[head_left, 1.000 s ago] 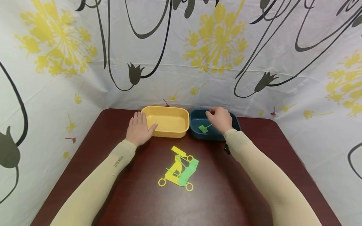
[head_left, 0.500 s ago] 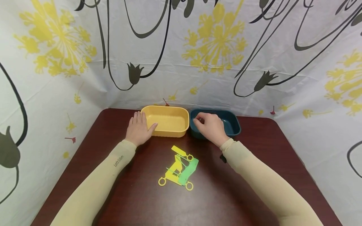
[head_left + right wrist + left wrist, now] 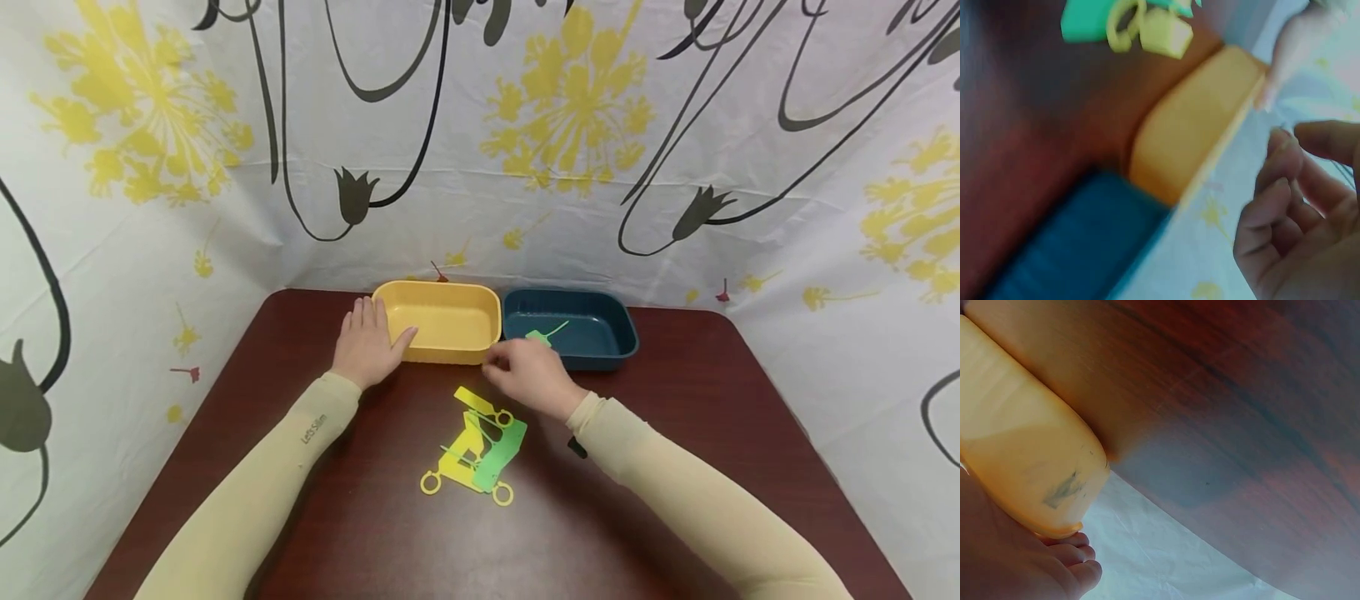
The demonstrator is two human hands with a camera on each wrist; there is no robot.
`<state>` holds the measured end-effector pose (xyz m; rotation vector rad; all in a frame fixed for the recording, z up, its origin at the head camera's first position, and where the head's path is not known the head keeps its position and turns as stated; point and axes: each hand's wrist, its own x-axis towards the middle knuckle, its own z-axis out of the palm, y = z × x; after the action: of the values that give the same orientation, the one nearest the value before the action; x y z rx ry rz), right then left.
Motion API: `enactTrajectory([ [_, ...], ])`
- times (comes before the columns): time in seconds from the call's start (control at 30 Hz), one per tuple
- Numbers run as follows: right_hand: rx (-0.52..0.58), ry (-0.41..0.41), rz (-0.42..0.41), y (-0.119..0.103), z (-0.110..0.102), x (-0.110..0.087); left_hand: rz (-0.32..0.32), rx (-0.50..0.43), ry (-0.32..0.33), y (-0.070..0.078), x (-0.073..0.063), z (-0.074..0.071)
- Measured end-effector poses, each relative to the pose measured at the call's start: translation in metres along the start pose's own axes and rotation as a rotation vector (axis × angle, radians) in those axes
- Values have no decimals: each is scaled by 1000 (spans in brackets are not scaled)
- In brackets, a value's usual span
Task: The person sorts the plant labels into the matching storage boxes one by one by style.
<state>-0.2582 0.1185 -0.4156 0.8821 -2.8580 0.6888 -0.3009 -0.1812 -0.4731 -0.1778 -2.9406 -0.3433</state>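
My left hand [image 3: 367, 343] lies with straight fingers on the left rim of a yellow plastic tray [image 3: 450, 355]. In the left wrist view its fingertips [image 3: 1088, 572] show by the tray's end. My right hand [image 3: 534, 377] hovers before the dark blue tray [image 3: 603, 362], its fingers loosely bent. Seen in the right wrist view, nothing shows between thumb and forefinger. A green plastic tag [image 3: 537, 336] with a thin tail lies in the blue tray, partly hidden by that hand. In front of it, a loose pile holds a green tag [image 3: 500, 457] and yellow ring-ended tags [image 3: 459, 473].
Both trays stand side by side at the back of a dark red-brown table [image 3: 360, 517]. A white cloth [image 3: 420, 217] with printed flowers hangs behind and at both sides. Something small and black [image 3: 577, 447] shows under the right wrist.
My right hand has moved left and toward me, out from over the blue tray to near the tag pile. The green tag in the tray shows again. The left hand stays put.
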Motion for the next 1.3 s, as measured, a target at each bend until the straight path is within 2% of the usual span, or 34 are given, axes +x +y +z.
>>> enactTrajectory([
  [0.13, -15, -167, 10, -1, 21, -3, -7, -10, 1, 0, 0, 2],
  [0.27, -8, -239, 28, 0, 34, -6, -6, -17, -2, 2, 0, 5],
  [0.47, -4, -250, 21, 2, 42, -7, -2, 1, 8, 2, -1, 6],
  [0.73, 11, -279, 56, 1, 46, -8, 4, -1, 12, 2, 0, 2],
  [1.1, -22, -267, 54, 2, 55, -8, 5, 4, 10, 1, -1, 2],
  [1.3, 11, -281, 74, 2, 56, -7, 5, 15, 21, 1, -2, 1],
])
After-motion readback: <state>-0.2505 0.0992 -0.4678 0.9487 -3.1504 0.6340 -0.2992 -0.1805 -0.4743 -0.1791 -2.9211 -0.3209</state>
